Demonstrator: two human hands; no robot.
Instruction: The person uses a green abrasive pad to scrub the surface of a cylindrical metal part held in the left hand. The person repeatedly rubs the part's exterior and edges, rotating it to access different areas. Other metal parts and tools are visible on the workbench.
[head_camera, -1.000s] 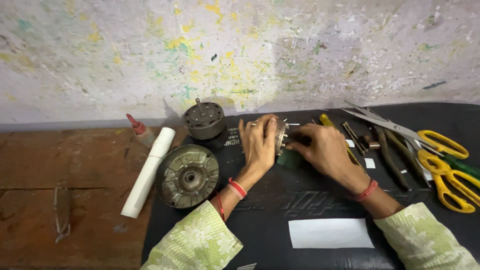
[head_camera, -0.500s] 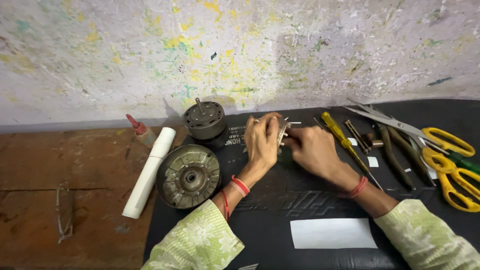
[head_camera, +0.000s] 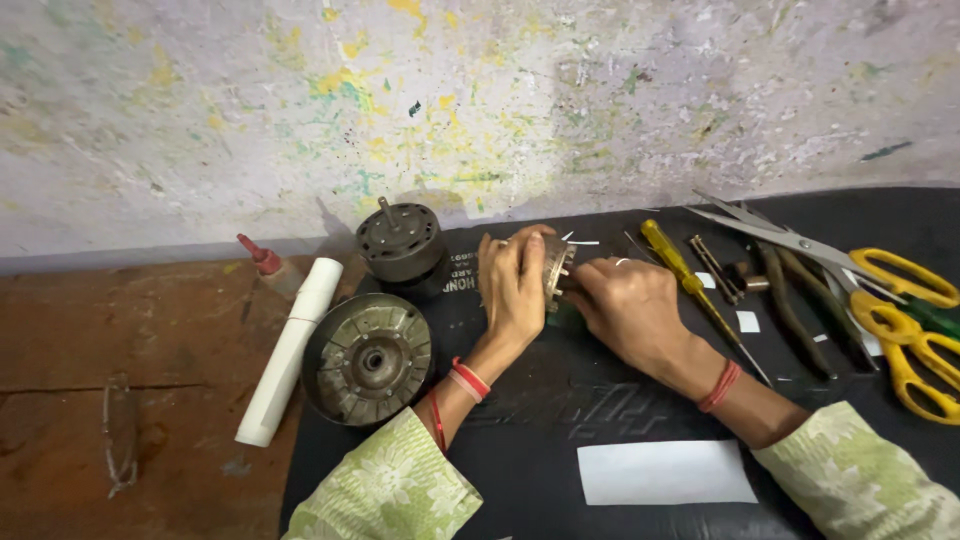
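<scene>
Fingers: left hand (head_camera: 512, 290) grips stator (head_camera: 556, 272), right hand (head_camera: 628, 305) pinches at its side, frame centre | motor (head_camera: 402, 243) and rotor (head_camera: 368, 358) apart at left | reassembly undone

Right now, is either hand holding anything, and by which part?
The left hand grips a small round slotted metal motor core around its side. The right hand touches its near edge with its fingertips; whether it grips cannot be told.

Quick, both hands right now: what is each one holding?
Left hand: closed around the small round metal motor part, holding it on the black mat.
Right hand: fingertips at the same part; whether it has a grip cannot be told.
</scene>
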